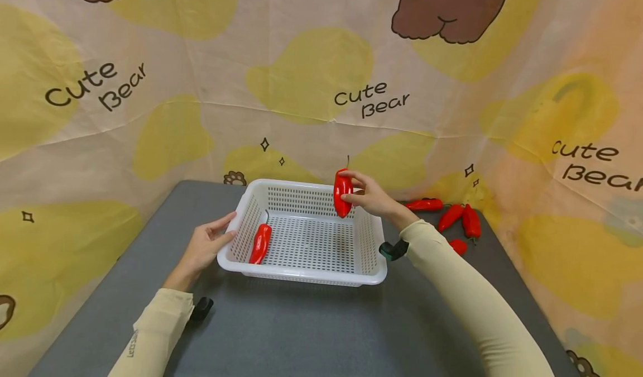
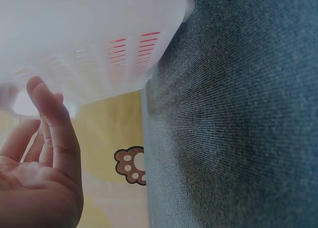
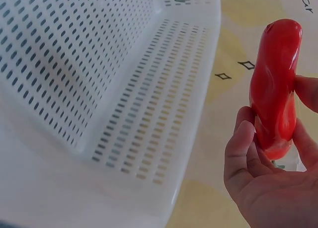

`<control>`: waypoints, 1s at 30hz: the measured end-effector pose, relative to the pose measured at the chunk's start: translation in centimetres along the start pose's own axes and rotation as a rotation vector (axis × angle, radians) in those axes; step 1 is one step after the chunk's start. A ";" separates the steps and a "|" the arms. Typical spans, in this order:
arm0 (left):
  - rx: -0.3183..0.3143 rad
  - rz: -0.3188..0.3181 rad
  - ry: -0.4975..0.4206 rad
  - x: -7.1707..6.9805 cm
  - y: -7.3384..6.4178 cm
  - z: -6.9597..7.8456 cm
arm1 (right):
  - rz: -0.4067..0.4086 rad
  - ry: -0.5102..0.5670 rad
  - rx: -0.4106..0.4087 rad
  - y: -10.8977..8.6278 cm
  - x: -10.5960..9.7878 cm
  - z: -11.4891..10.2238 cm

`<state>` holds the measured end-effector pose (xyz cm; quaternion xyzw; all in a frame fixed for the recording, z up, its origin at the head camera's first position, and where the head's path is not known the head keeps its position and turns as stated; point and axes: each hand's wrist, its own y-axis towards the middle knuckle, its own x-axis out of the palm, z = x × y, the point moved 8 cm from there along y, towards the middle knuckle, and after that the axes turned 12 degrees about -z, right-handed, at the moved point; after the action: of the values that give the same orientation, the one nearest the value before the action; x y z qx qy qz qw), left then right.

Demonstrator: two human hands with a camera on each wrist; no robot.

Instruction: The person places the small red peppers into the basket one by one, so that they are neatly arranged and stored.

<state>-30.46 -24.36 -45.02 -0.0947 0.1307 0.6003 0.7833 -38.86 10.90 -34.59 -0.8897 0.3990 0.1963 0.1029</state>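
My right hand point(image 1: 374, 197) pinches a glossy red pepper point(image 1: 342, 194) between thumb and fingers, above the right back part of a white perforated plastic basket point(image 1: 301, 277). The pepper hangs upright, its thin stem pointing up. In the right wrist view, the thumb presses one side of this pepper point(image 3: 276, 84) and curled fingers the other. With thumb and fingertips at its left rim, my left hand point(image 1: 201, 248) holds the basket. Inside, near the left wall, another red pepper point(image 1: 260, 244) lies with its stem toward the back. Red shows through the wall slots in the left wrist view.
Several red peppers point(image 1: 451, 217) lie at the right back of the grey table point(image 1: 291, 327), partly behind the right forearm. A patterned cloth point(image 1: 311, 75) hangs behind and beside the table. Each wrist carries a small dark device point(image 1: 202, 309).
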 end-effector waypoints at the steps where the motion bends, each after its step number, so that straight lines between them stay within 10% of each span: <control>1: -0.002 0.000 0.006 0.0 0.0 0.0 | -0.003 0.005 0.002 0.1 0.2 0.0; 30: 0.027 -0.008 -0.045 0.2 0.1 0.1 | -0.048 0.100 0.091 4.5 5.5 0.8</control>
<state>-30.46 -24.09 -44.98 -0.0712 0.1207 0.5975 0.7896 -39.09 4.50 -37.78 -0.9023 0.3905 0.1307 0.1278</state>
